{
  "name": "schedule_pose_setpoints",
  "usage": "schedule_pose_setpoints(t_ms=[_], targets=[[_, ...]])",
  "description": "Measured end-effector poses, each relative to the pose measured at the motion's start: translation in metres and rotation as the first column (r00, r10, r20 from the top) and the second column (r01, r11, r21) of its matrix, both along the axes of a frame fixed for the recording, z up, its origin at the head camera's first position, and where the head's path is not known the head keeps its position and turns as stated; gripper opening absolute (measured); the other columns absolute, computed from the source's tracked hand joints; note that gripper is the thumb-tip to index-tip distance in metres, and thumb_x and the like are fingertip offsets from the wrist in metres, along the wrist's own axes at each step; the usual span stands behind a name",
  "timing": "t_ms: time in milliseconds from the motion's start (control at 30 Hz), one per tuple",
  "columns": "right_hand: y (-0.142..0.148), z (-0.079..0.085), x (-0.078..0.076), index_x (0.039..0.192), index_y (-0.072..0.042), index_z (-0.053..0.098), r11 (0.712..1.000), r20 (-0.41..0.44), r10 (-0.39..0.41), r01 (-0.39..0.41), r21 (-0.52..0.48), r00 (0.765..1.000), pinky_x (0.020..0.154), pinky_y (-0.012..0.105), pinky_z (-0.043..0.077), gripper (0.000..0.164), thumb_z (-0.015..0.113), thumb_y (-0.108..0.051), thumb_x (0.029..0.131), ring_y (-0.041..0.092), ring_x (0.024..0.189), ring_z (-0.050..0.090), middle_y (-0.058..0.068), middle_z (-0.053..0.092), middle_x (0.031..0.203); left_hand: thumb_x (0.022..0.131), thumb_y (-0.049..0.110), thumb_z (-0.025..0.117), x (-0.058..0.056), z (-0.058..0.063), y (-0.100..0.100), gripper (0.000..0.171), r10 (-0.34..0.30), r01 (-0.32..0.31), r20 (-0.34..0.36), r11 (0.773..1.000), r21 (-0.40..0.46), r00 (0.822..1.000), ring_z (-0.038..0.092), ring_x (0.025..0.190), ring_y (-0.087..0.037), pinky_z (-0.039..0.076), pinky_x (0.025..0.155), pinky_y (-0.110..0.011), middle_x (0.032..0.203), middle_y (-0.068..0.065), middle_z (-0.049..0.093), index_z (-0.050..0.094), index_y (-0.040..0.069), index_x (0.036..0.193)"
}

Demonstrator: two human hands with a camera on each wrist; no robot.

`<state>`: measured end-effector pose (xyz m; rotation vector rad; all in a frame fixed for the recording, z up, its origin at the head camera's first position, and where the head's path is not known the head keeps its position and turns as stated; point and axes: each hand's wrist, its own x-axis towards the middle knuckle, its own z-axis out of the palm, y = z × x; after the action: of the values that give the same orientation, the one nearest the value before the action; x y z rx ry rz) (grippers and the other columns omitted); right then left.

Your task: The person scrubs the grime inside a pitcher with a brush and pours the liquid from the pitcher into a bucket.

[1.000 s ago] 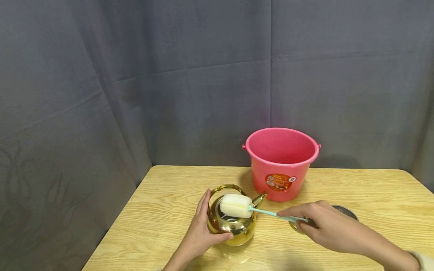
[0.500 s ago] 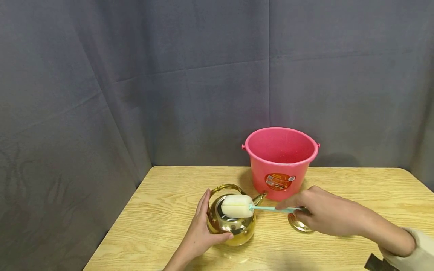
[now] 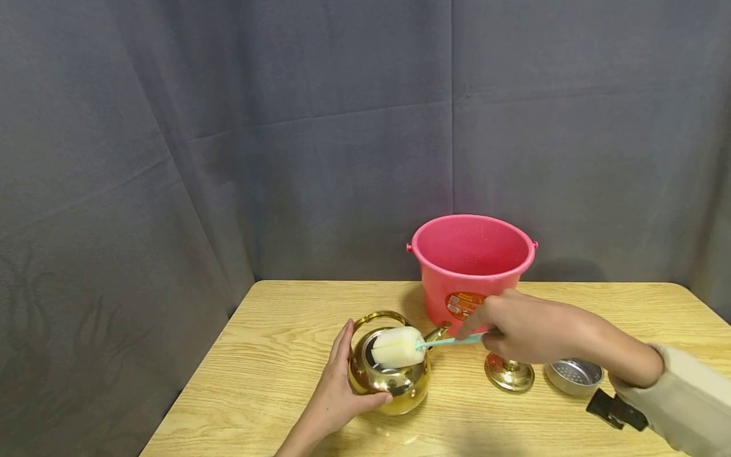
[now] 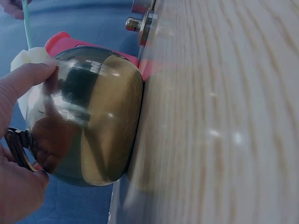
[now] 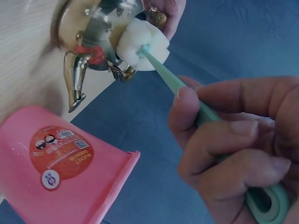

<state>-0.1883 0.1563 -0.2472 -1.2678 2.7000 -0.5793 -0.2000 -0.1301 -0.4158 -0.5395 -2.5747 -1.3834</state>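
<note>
A shiny gold kettle stands on the wooden table, its spout toward the pink bucket. My left hand holds it from the left side, thumb across the front and fingers by the looped handle. In the left wrist view, the thumb lies near the rim beside the sponge. The right hand grips a mint-green bottle brush by its handle, index finger stretched along it. The brush's white sponge head lies across the kettle's top opening, the handle tilted up to the right.
Behind the kettle stands the pink bucket with a red label. A gold lid rests on the table below the right hand. To its right sits a round metal strainer. A grey curtain hangs behind the table.
My right hand has moved up and slightly left, swinging the brush handle upward while the sponge stays over the opening. The lid and strainer show more fully. The left hand stays on the kettle.
</note>
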Motion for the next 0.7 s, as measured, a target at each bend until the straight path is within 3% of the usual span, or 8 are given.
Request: schedule_pose_setpoints(t_ms=[67,200,400,700], targets=[[-0.003,0.003,-0.003,0.099,-0.015,0.07,1.0,0.012,-0.016,0.016,0.021,1.0,0.041,0.017,0.034,0.045,0.047,0.01,0.07,0.0,0.042,0.036,-0.01,0.061,0.083,0.055,0.044,0.081,0.0,0.0,0.0,0.12,-0.001,0.001,-0.001,1.0,-0.002,1.0,0.017,0.128,-0.027,0.025,0.094,-0.055,0.146,0.005,0.004,-0.002,0.035,0.141],[-0.01,0.007,-0.006,0.096,-0.015,0.071,0.999,-0.014,-0.007,0.008,0.047,1.0,0.041,0.017,0.033,0.042,0.049,0.01,0.07,0.0,0.042,0.035,-0.012,0.056,0.072,0.055,0.045,0.081,0.0,0.0,0.0,0.12,0.001,-0.001,-0.013,1.0,-0.014,1.0,0.016,0.128,-0.027,0.024,0.094,-0.056,0.146,0.003,0.005,-0.002,0.034,0.142],[-0.02,0.008,-0.008,0.096,-0.014,0.071,0.996,-0.033,-0.001,0.004,0.086,0.999,0.042,0.018,0.037,0.038,0.052,0.009,0.073,0.001,0.044,0.038,-0.01,0.052,0.074,0.056,0.046,0.08,-0.001,-0.001,0.0,0.12,-0.002,0.001,-0.031,1.0,-0.02,1.0,0.016,0.128,-0.028,0.024,0.094,-0.056,0.147,0.001,0.005,-0.002,0.033,0.142],[-0.037,0.006,-0.006,0.095,-0.017,0.071,0.972,-0.035,-0.155,0.159,0.172,0.987,0.037,0.016,0.033,0.041,0.047,0.005,0.071,0.004,0.034,0.034,-0.008,0.061,0.08,0.057,0.045,0.08,-0.002,-0.001,0.002,0.119,-0.014,0.013,-0.025,1.0,-0.007,1.0,0.015,0.129,-0.029,0.025,0.093,-0.058,0.146,0.003,0.004,-0.002,0.034,0.142]])
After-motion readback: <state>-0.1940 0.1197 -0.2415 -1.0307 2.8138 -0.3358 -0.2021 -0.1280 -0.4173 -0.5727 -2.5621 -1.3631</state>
